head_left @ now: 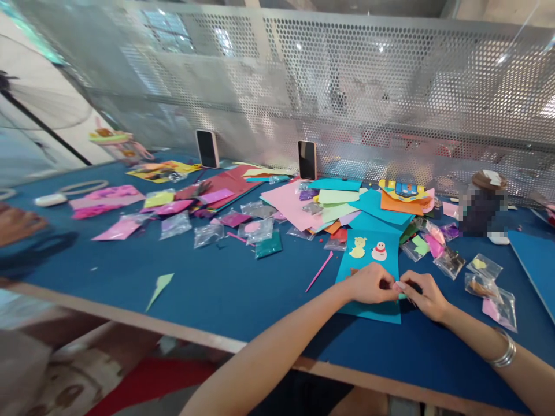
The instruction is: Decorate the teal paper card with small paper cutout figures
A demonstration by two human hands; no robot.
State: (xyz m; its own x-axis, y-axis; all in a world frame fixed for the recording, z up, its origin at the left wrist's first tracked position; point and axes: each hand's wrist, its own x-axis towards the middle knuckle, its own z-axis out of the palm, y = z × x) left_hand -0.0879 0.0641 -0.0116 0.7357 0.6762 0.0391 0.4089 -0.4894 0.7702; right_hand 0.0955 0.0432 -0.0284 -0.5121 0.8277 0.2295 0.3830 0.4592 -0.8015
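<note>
A turquoise card [373, 312] lies on the blue table, with a yellow bear figure [358, 248] and a pink-and-white snowman figure [379, 251] on its upper part. Over the card's lower part, my left hand [372, 283] is closed, its fingertips pinching at a small light-green piece [402, 296]. From the right, my right hand [424, 294] meets it there, thumb and fingers pressed together on the same small piece. The fingers cover most of that piece. A silver bracelet is on my right wrist. Left of the card lies a pink stick tool [319, 271].
Colored papers [295, 203] and small plastic bags [260, 230] spread along the back. Two phones [207, 149] stand near a perforated metal screen [390, 86]. Another person's hand [19, 224] is at the far left. More bags [483, 286] lie at right, near a dark cup.
</note>
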